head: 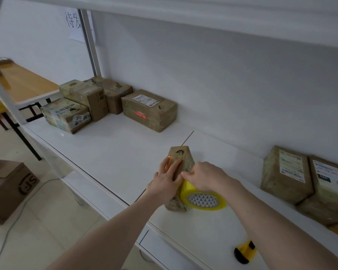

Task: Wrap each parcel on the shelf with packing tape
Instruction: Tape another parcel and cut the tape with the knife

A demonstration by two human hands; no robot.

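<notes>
Small parcel (180, 172) stands near the front edge of the white shelf (113, 145), mid-length. Left hand (167, 181) lies flat on its left face, fingers straight, something orange under them. Right hand (204, 177) pinches the yellow tape roll (203, 199) against the parcel's right side. Four parcels (105, 102) at the back left, more parcels (304, 184) at the right end. Yellow-black tool (245, 252) at the front edge, right.

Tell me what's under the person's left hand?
The left hand lies flat on a small brown parcel standing on the white shelf. Something orange peeks out beneath the fingers; the hand covers most of it, so I can't tell what it is.
</notes>
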